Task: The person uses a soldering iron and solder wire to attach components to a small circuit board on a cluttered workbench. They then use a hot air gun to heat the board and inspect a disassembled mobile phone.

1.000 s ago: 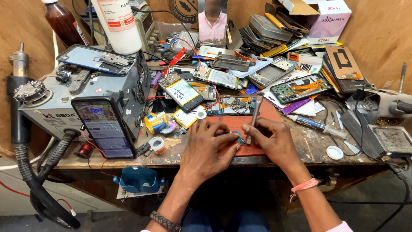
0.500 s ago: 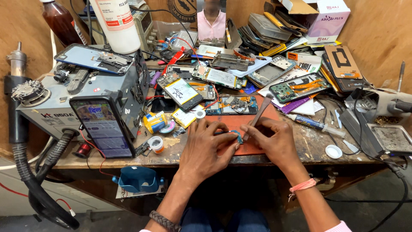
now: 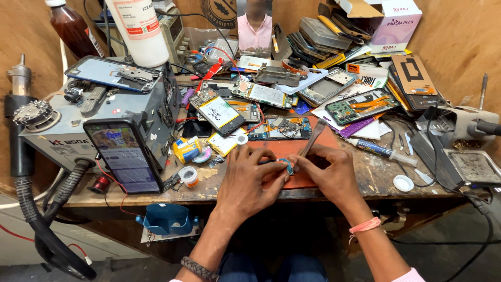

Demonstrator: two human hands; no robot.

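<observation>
My left hand (image 3: 249,180) pinches a small blue-green circuit board (image 3: 285,165) over the red-brown work mat (image 3: 308,180) at the bench's front edge. My right hand (image 3: 329,172) holds metal tweezers (image 3: 312,138) whose tips come down onto that same small board. The tweezers' upper end sticks up and away from me. Both hands rest close together on the mat, fingertips nearly touching.
A grey hot-air rework station (image 3: 104,125) stands at left with a lit phone (image 3: 125,156) leaning on its front. Opened phones and boards (image 3: 219,112) crowd the bench behind the mat. Tape rolls (image 3: 189,176) lie left; a solder tray (image 3: 469,167) sits right.
The tweezers have tilted slightly, their tips staying on the small board. Both hands have stayed in nearly the same place on the mat.
</observation>
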